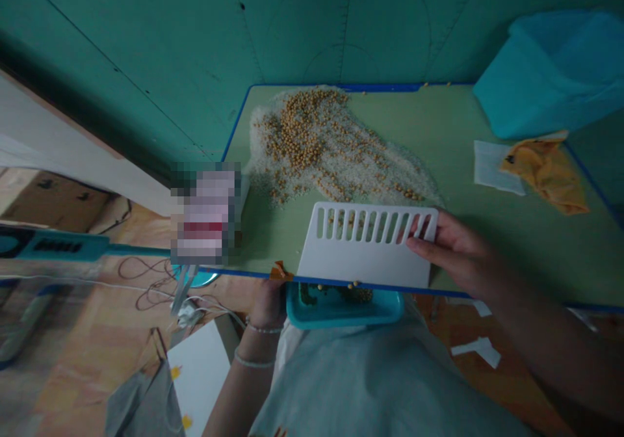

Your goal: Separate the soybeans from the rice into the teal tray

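My right hand [441,245] grips the right end of a white slotted plate [361,258], thumb in front. The plate stands tilted along the table's front edge, slots upward; a few beans show through them. My left hand [269,302] is closed on the left end of a blue tray [345,318], just below the table edge, with its fingers mostly hidden. Several beans lie in the tray. Behind the plate spreads a pile of tan beans [305,128] mixed with whitish grains [407,164], on the green table [453,216].
A blue bin [541,92] stands at the back right, near a yellow cloth [550,173] and a white sheet [492,164]. A blurred-out box [207,216] sits at the left edge. Cables [146,281] and a white box [202,372] lie on the floor.
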`<state>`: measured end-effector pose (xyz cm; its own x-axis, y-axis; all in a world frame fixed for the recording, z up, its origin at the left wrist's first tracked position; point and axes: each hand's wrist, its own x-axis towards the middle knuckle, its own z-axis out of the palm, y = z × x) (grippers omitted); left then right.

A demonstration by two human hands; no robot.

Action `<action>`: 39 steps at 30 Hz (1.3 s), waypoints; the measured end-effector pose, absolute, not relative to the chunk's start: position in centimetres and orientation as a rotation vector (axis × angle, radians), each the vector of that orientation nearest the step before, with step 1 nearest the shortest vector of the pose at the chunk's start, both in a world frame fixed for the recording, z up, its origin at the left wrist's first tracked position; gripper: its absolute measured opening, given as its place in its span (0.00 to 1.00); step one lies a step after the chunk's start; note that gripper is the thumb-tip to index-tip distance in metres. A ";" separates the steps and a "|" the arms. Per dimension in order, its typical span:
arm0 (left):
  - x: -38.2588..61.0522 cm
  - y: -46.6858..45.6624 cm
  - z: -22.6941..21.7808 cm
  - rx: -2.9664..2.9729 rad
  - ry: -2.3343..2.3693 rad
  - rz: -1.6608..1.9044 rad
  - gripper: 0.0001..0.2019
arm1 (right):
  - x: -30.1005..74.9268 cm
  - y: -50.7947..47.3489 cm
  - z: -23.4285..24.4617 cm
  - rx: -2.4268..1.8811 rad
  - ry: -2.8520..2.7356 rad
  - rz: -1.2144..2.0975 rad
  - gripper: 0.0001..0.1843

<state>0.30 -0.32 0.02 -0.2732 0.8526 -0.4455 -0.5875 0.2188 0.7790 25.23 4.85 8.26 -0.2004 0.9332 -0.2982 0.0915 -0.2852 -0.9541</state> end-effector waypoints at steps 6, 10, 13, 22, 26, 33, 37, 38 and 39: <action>0.5 -0.3 -0.2 0.350 1.188 1.430 0.11 | 25.1 4.2 9.0 -1.388 -1.298 1.530 0.10; 0.4 -0.2 -0.3 0.353 1.178 1.412 0.11 | 25.2 3.4 9.4 -1.343 -1.327 1.530 0.10; 0.4 -0.2 -0.2 0.340 1.171 1.402 0.12 | 25.4 2.7 9.2 -1.354 -1.379 1.494 0.07; 0.5 -0.1 -0.1 0.414 1.181 1.491 0.11 | 26.5 4.3 8.6 -1.323 -1.185 1.299 0.08; 0.6 0.0 0.1 0.474 1.197 1.536 0.09 | 27.5 6.8 8.1 -1.272 -1.117 1.084 0.12; 0.4 -0.1 0.0 0.500 1.181 1.514 0.09 | 28.7 9.5 8.2 -1.172 -1.044 0.808 0.16; 0.3 -0.1 -0.3 0.483 1.168 1.491 0.09 | 29.8 10.9 8.6 -1.157 -1.040 0.769 0.17; 0.3 -0.1 -0.3 0.483 1.168 1.498 0.08 | 30.0 11.3 8.7 -1.168 -1.040 0.775 0.17; 0.4 -0.1 -0.2 0.486 1.170 1.505 0.08 | 30.2 11.6 8.7 -1.181 -1.038 0.784 0.17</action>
<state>0.37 -0.10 -0.25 -0.3017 0.9092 -0.2868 -0.5020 0.1042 0.8586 30.18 11.64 8.72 0.3503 0.9092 0.2252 0.0320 0.2286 -0.9730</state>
